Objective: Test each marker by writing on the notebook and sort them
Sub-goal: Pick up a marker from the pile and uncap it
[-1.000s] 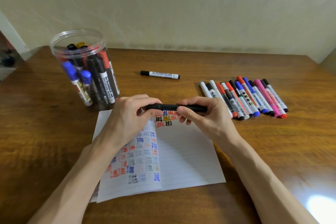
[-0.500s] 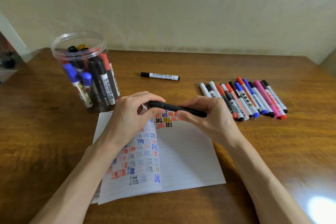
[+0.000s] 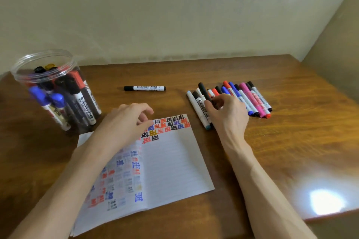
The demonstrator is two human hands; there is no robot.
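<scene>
An open lined notebook (image 3: 174,165) lies before me, its top rows filled with red, black, blue and orange test marks. My left hand (image 3: 126,122) rests on the notebook's upper left with fingers loosely apart, holding nothing. My right hand (image 3: 225,112) is over the left end of a row of sorted markers (image 3: 250,99) on the table at the right, its fingers pinching a black marker (image 3: 204,90) that slants up and away over the row. A clear plastic jar (image 3: 52,91) of untested markers stands at the far left.
A single black-and-white whiteboard marker (image 3: 144,88) lies alone on the wooden table (image 3: 291,141) behind the notebook. A wall runs along the table's far edge and right side. A bright light glare sits near the table's front right edge.
Both hands held the black marker over the notebook's top before. Now my left hand has let go and my right hand has carried the marker right, to the sorted row.
</scene>
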